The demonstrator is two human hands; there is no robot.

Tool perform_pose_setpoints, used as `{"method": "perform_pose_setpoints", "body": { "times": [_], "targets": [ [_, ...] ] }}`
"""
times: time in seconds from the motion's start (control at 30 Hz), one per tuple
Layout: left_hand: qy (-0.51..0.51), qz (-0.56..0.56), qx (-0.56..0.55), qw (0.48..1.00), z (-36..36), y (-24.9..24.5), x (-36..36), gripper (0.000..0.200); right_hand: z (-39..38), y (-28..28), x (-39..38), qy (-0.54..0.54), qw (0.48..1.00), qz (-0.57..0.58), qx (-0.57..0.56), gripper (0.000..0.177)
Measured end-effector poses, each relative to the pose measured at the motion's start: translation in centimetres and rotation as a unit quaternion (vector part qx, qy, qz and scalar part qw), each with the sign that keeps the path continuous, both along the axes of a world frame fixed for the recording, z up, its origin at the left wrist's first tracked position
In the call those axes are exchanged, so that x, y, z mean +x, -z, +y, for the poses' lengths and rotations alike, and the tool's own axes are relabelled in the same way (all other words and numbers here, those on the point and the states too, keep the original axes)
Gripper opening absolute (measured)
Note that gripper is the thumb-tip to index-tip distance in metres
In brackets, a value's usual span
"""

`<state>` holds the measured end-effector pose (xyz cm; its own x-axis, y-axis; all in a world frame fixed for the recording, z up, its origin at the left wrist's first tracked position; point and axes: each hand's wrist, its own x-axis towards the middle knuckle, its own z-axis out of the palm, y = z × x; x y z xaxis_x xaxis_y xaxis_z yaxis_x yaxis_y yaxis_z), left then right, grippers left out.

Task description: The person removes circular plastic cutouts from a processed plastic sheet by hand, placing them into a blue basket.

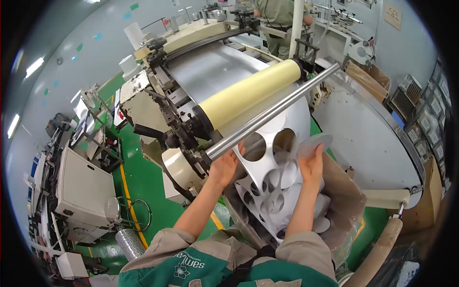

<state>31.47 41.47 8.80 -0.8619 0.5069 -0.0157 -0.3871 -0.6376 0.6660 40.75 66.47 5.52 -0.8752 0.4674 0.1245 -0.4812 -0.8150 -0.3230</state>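
Below the steel bar of a machine with a yellow roller, a silver sheet with round holes hangs down into a lined box. My left hand is at the left edge of that sheet, its fingertips partly behind the edge, so its grip is unclear. On the right, my right hand has its fingers closed on a flat silver disc, above the box. More punched sheet and discs lie in the box.
A person stands behind the machine. To the right are a large grey panel and a padded arm. A white cabinet and a wire-ring stand are at the left, on green floor.
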Motion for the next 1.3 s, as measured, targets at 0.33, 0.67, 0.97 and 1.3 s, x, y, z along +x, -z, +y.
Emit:
{"method": "perform_pose_setpoints", "body": {
  "times": [0.33,0.67,0.97,1.3],
  "targets": [
    [0.0,-0.01,0.044,0.999,1.3,-2.5,-1.0,0.037,-7.7,-7.5,-4.7,0.052,0.904,-0.172,0.388,0.036],
    [0.037,0.022,-0.091,0.995,1.2,0.7,2.1,0.039,-6.1,-3.9,-4.7,-0.043,0.863,-0.157,0.478,0.039],
    [-0.002,0.026,-0.03,0.999,0.3,-2.5,-0.4,0.042,2.9,1.6,3.4,0.103,0.974,0.06,-0.191,0.035],
    [0.053,0.059,-0.084,0.993,2.8,-0.1,3.7,0.039,-4.9,-5.7,-3.9,-0.035,0.814,-0.136,0.564,0.039]
  ]
}}
